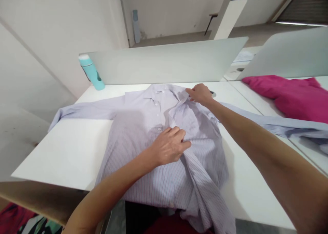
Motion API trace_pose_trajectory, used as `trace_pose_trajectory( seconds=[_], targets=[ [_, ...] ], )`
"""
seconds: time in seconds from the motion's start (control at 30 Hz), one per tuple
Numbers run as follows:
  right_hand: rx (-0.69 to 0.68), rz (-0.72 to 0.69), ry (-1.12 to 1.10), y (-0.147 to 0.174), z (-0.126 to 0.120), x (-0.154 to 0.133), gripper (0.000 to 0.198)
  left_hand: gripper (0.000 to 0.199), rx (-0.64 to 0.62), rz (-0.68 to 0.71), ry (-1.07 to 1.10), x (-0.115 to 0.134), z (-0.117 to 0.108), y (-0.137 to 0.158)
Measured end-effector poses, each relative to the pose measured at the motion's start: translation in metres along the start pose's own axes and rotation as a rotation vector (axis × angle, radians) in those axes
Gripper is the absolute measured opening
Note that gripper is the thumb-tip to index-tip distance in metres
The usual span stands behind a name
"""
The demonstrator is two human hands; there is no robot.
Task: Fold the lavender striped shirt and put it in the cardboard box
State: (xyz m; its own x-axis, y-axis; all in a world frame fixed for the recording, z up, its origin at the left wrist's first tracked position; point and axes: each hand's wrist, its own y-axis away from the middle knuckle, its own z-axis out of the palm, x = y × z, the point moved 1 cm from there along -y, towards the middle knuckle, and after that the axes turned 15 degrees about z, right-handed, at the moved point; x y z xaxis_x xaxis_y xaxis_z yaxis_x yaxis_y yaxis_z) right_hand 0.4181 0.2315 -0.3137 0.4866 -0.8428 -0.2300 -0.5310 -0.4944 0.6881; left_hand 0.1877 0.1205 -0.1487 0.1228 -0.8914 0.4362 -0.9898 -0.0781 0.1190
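Observation:
A pale lilac striped button-up shirt (133, 134) lies spread over the white table (74, 148), its collar at the far side. One sleeve stretches out to the left, the other to the right. My left hand (169, 145) is closed in a pinch on the loose front edge at mid-chest. Farther up, my right hand (200, 93) grips the shirt by its right collar and shoulder area. Between my hands the front panel is lifted and creased, and its lower part drapes over the near table edge. Small white buttons show along the middle.
A turquoise bottle (91, 72) with a white cap stands at the back left. Behind the shirt rises a frosted partition (166, 64). Magenta cloth (289, 93) lies at the right, near the shirt's right sleeve. Coloured fabric (28, 220) shows below the table at lower left.

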Motion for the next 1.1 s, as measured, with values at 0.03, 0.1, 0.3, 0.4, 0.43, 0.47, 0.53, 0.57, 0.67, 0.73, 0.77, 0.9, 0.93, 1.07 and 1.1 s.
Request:
trace_pose_trajectory(
  seconds=[0.03, 0.1, 0.3, 0.4, 0.43, 0.47, 0.53, 0.57, 0.67, 0.73, 0.77, 0.9, 0.93, 1.07, 1.1],
  targets=[
    [0.019, 0.019, 0.063, 0.003, 0.003, -0.002, 0.033, 0.018, -0.005, -0.015, 0.008, 0.001, 0.0, 0.002],
    [0.03, 0.054, 0.138, 0.008, 0.01, -0.005, 0.032, 0.019, -0.018, -0.038, 0.031, 0.004, 0.003, 0.005],
    [0.05, 0.083, 0.022, 0.004, 0.027, 0.003, 0.051, 0.034, -0.079, -0.012, 0.134, 0.01, 0.007, 0.012],
    [0.033, 0.044, -0.042, -0.003, 0.027, 0.007, 0.054, 0.034, -0.11, 0.008, 0.253, 0.01, 0.002, 0.016],
    [0.034, 0.04, -0.055, -0.004, 0.026, 0.007, 0.056, 0.038, -0.109, 0.009, 0.307, 0.01, -0.001, 0.018],
    [0.034, 0.041, -0.086, -0.006, 0.023, 0.006, 0.059, 0.046, -0.104, 0.011, 0.363, 0.01, -0.003, 0.019],
    [0.027, 0.049, -0.189, -0.006, 0.017, 0.0, 0.064, 0.058, -0.092, 0.014, 0.454, 0.01, -0.007, 0.023],
    [0.021, 0.044, -0.248, -0.005, 0.014, -0.004, 0.063, 0.057, -0.088, 0.018, 0.478, 0.011, -0.008, 0.025],
    [0.0, -0.051, -0.331, 0.004, 0.006, -0.024, 0.053, 0.031, -0.075, 0.024, 0.472, 0.014, -0.011, 0.032],
    [0.002, -0.155, -0.297, 0.015, 0.005, -0.042, 0.046, 0.02, -0.042, 0.03, 0.459, 0.018, -0.012, 0.038],
    [0.003, -0.207, -0.268, 0.021, 0.006, -0.052, 0.045, 0.018, -0.019, 0.035, 0.457, 0.02, -0.013, 0.041],
    [0.007, -0.372, -0.105, 0.044, 0.026, -0.087, 0.045, 0.016, 0.022, 0.031, 0.423, 0.028, -0.015, 0.052],
    [-0.007, -0.394, -0.053, 0.049, 0.034, -0.094, 0.046, 0.015, 0.009, 0.026, 0.399, 0.029, -0.016, 0.053],
    [-0.159, -0.429, 0.091, 0.06, 0.063, -0.104, 0.049, 0.015, -0.028, -0.04, 0.35, 0.036, -0.018, 0.058],
    [-0.179, -0.429, 0.1, 0.06, 0.067, -0.102, 0.05, 0.018, -0.016, -0.067, 0.362, 0.038, -0.018, 0.06]
  ],
)
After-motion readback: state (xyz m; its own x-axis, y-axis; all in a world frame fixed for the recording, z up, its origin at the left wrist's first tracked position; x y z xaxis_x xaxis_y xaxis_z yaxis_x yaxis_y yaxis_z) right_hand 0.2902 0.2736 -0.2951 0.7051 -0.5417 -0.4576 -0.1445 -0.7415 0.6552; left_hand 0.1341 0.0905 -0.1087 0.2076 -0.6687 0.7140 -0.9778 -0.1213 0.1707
